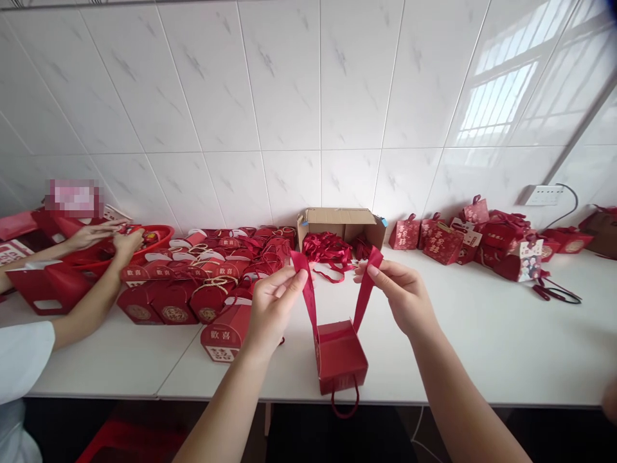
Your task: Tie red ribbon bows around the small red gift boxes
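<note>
A small red gift box (342, 354) sits near the front edge of the white table, a thin red cord loop (346, 411) hanging from its near side. A dark red satin ribbon (310, 299) rises from the box in two lengths. My left hand (277, 302) pinches one end between thumb and fingers. The other end is pinched in my right hand (400, 292), and both lengths are pulled up in a V. Just left of my left hand stands a red box with a rounded top (225, 334).
An open cardboard carton (340, 217) of loose red ribbons stands against the tiled wall. Rows of red boxes (178, 302) fill the left; finished-looking bags and boxes (441, 243) stand at right. A co-worker's hands (123, 238) work over a red basket (161, 238) at far left.
</note>
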A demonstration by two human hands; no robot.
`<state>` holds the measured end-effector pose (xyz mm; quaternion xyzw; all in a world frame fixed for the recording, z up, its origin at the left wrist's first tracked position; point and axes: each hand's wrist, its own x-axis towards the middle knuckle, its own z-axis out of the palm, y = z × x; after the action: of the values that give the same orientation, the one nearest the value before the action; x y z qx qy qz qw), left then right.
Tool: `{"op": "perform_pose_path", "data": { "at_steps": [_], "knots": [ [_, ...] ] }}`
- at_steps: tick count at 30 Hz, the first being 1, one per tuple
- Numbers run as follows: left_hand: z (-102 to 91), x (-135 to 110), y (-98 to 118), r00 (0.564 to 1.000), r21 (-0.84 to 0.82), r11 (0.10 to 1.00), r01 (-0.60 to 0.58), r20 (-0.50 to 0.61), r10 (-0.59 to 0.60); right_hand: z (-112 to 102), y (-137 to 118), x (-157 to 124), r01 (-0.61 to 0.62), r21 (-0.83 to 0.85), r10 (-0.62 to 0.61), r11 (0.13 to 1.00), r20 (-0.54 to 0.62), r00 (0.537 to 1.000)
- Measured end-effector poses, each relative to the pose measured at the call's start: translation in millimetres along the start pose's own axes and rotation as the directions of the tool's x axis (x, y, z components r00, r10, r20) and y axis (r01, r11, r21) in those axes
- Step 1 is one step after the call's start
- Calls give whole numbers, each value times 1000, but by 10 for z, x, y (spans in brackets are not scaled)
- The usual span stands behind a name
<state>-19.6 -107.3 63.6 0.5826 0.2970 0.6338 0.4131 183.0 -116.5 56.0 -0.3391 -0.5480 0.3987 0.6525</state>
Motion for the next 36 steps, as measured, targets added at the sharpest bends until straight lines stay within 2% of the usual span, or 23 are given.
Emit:
{"op": "perform_pose_path", "data": {
  "at_steps": [8, 12, 17, 21, 25, 28, 32, 34, 36],
  "knots": [
    [63, 39, -11, 996, 49, 998, 42, 72, -45, 47, 9, 7, -18, 19, 17, 1000, 46, 999],
    [164, 43, 39, 970, 99, 989, 113, 207, -132, 96, -2, 16, -36, -19, 37, 999, 98, 994],
    [248, 65, 68, 937, 203, 972, 120, 301, -179, 98, -12, -24, 118, -134, -72, 984, 308, 949],
    [219, 99, 45, 908, 217, 968, 123, 370, -198, 87, 18, -33, 171, -178, -110, 969, 310, 944],
    [157, 136, -31, 876, 52, 971, 233, 423, -233, 51, 63, 7, 249, -211, -160, 945, 366, 917],
    [119, 164, -78, 875, -73, 937, 342, 388, -289, -6, 108, 41, 423, -299, -259, 855, 460, 849],
    [101, 186, -98, 847, -147, 877, 457, 372, -379, -72, 196, 83, 667, -421, -404, 614, 558, 724],
    [105, 187, -104, 825, -169, 851, 497, 396, -404, -89, 244, 102, 708, -475, -437, 523, 564, 701],
    [112, 185, -114, 800, -194, 828, 526, 444, -404, -93, 291, 115, 721, -505, -462, 475, 553, 693]
  ]
}}
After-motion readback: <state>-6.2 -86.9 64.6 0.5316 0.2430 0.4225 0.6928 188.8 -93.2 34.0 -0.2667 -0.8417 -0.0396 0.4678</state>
